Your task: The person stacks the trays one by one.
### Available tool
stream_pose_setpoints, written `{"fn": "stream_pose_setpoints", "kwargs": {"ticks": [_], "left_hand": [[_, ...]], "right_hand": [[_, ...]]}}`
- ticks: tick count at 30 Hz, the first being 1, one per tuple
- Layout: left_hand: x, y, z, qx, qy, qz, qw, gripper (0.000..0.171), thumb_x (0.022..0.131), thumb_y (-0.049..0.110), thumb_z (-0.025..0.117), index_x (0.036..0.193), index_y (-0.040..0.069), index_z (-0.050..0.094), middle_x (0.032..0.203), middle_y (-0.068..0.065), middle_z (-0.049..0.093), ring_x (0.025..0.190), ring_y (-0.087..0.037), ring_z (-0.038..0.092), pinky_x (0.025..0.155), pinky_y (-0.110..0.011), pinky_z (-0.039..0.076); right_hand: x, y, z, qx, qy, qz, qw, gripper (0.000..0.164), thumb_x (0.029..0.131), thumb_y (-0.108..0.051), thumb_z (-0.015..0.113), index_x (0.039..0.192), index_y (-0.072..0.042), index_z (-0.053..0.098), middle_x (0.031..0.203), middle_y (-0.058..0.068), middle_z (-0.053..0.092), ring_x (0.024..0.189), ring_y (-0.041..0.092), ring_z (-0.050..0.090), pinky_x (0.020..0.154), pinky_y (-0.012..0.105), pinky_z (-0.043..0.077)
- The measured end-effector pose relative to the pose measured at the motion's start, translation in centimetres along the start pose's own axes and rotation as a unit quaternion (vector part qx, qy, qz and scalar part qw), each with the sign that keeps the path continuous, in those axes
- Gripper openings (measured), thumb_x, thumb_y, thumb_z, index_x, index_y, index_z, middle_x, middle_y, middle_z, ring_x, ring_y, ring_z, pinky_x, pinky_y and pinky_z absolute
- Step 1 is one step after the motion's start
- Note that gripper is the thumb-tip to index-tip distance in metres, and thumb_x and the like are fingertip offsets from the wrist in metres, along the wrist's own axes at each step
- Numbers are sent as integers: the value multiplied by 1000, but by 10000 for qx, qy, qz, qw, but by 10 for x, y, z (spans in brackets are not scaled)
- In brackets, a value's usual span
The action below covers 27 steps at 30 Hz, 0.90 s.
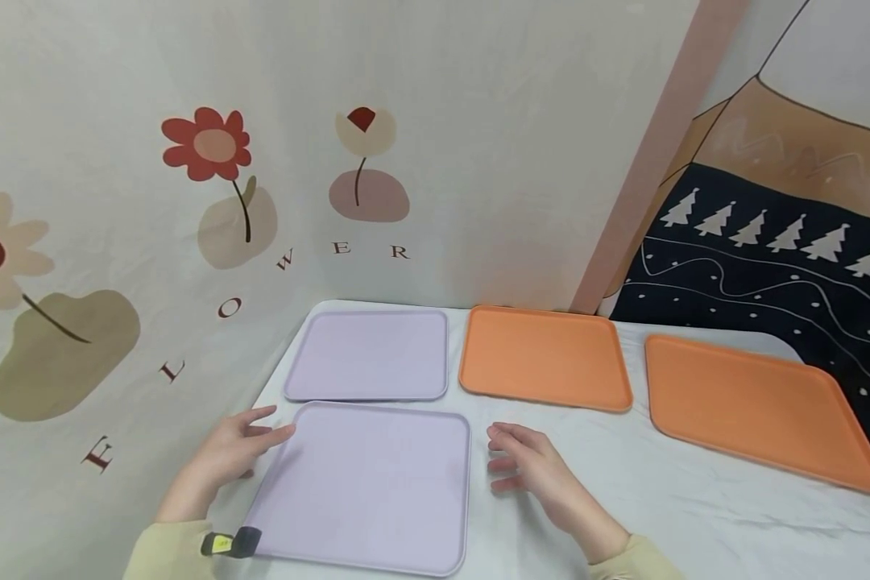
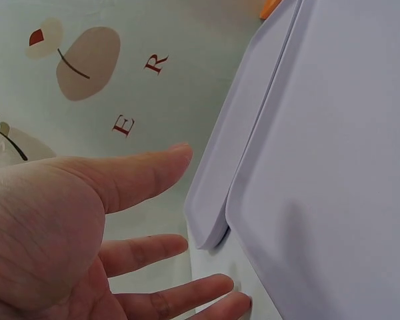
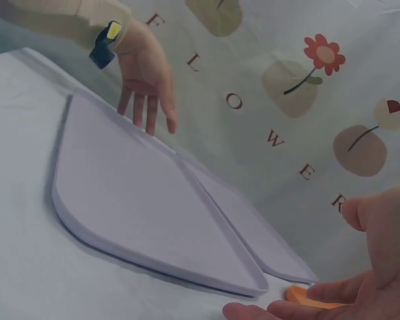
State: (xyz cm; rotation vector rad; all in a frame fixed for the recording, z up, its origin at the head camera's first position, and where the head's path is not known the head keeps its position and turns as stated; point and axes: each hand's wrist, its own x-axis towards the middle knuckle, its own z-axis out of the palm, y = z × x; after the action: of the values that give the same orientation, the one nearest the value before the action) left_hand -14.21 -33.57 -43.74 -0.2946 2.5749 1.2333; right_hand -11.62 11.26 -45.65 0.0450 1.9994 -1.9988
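A lavender tray [image 1: 377, 487] lies flat on the white-covered table between my two hands. My left hand [image 1: 225, 451] hovers at its left edge, thumb over the rim, holding nothing; the left wrist view shows the fingers [image 2: 180, 300] spread beside the tray. Off the tray's right edge, my right hand [image 1: 532, 467] hangs with loosely bent fingers and an empty palm. Directly behind the near tray sits a second lavender tray [image 1: 373, 354], their edges close together. In the right wrist view the near tray [image 3: 140, 193] spans the space between both hands.
Two orange trays lie to the right: one orange tray [image 1: 547, 358] beside the back lavender one, another orange tray [image 1: 761, 411] farther right, set at an angle. A printed flower curtain [image 1: 507, 161] rises behind and left of the table. A dark tree-patterned cloth [image 1: 761, 266] hangs at right.
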Motion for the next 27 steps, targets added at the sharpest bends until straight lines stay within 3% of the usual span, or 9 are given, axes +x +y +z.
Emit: {"fn": "stream_pose_setpoints", "kwargs": {"ticks": [7,16,27], "left_hand": [[-1,-1,1,-96,-59,-20,9999,87,98,50,74,157,-5,41,137,-32,62,116,-36,66,74,-42,63],[2,-5,3,-176,-111,-112,9997,85,98,48,75,156,-6,43,133,-31,65,114,-36,68,71,-41,64],[1,-3,6,-206,-188,-199,9994,80,99,44,76,152,-8,47,128,-29,68,108,-32,68,72,-44,66]], "right_hand": [[2,7,7,19,-190,76,9998,67,107,-37,61,146,16,48,126,28,61,104,34,70,82,47,66],[5,11,14,6,-300,192,9994,68,108,-38,61,143,19,48,120,24,63,98,29,70,80,46,66],[8,15,16,177,-455,310,9983,58,105,-24,64,138,21,50,115,22,64,94,27,71,79,43,67]]}}
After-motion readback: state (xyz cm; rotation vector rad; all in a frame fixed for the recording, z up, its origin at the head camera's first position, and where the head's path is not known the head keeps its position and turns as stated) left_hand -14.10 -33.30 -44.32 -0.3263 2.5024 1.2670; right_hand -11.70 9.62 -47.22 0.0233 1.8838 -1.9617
